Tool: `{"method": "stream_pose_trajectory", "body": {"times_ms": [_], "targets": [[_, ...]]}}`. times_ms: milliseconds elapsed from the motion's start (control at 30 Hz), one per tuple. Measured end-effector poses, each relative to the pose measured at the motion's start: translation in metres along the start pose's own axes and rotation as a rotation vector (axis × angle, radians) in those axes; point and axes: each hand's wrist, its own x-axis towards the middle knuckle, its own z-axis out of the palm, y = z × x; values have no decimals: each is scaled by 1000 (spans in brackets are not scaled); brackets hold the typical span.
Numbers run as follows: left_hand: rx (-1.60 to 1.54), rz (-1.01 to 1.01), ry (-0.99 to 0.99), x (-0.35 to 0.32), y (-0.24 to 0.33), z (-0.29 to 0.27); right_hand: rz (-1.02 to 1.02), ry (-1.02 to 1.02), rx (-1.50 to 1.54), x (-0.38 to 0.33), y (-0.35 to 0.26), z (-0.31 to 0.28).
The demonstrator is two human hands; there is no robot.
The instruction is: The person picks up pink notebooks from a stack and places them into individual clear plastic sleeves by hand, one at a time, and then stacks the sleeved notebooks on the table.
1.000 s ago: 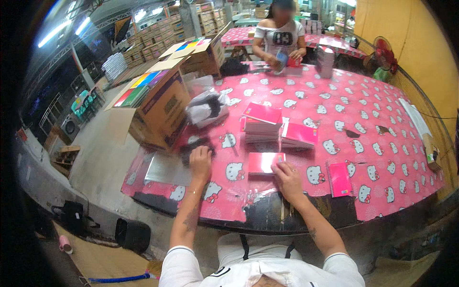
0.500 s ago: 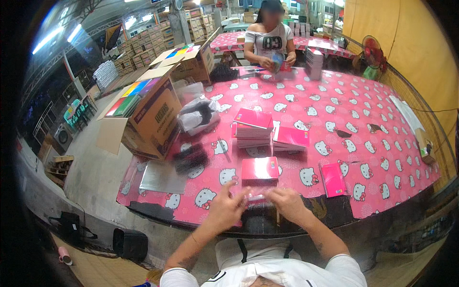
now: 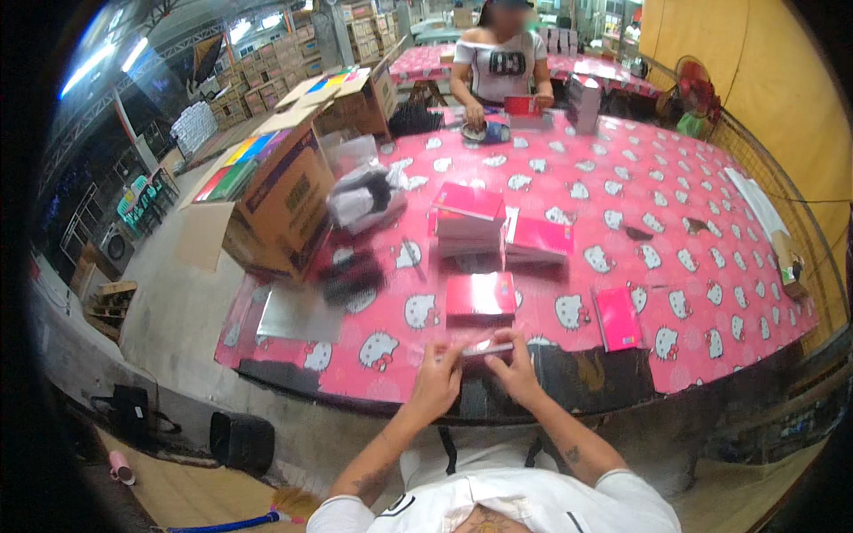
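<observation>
At the near table edge, my left hand [image 3: 437, 377] and my right hand [image 3: 515, 364] grip opposite ends of a thin pink-and-white notebook [image 3: 485, 348]. It is tipped nearly edge-on, so its cover hardly shows. Just beyond my fingers lies a small stack of pink notebooks [image 3: 480, 295], its top cover glossy with glare. Behind that stand a taller pink notebook stack [image 3: 468, 213] and a lower pink stack [image 3: 540, 238] beside it. One pink notebook [image 3: 617, 318] lies alone to the right of my hands.
An open carton [image 3: 275, 209] of colourful notebooks stands left. Near it are a clear plastic sheet stack [image 3: 298, 313], black coils [image 3: 353, 277] and a plastic bag [image 3: 366, 200]. A co-worker [image 3: 499, 62] handles things across the pink table [image 3: 737, 355]. A red fan [image 3: 695, 84] stands far right.
My hands have drawn closer together and higher around the notebook, turning it nearly edge-on. Across the table, the co-worker's hands have moved apart, one lowered to a blue item on the table.
</observation>
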Motion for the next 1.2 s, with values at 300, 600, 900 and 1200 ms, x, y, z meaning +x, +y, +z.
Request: {"method": "stream_pose_trajectory", "body": {"times_ms": [300, 600, 900, 1200], "targets": [[-39, 8, 18, 4, -14, 1, 106, -199, 236, 17, 11, -11], [71, -260, 325, 12, -5, -73, 69, -197, 39, 15, 11, -15], [96, -59, 185, -19, -14, -57, 81, -192, 42, 14, 8, -13], [119, -58, 209, -14, -25, -53, 59, -185, 33, 14, 10, -13]]}}
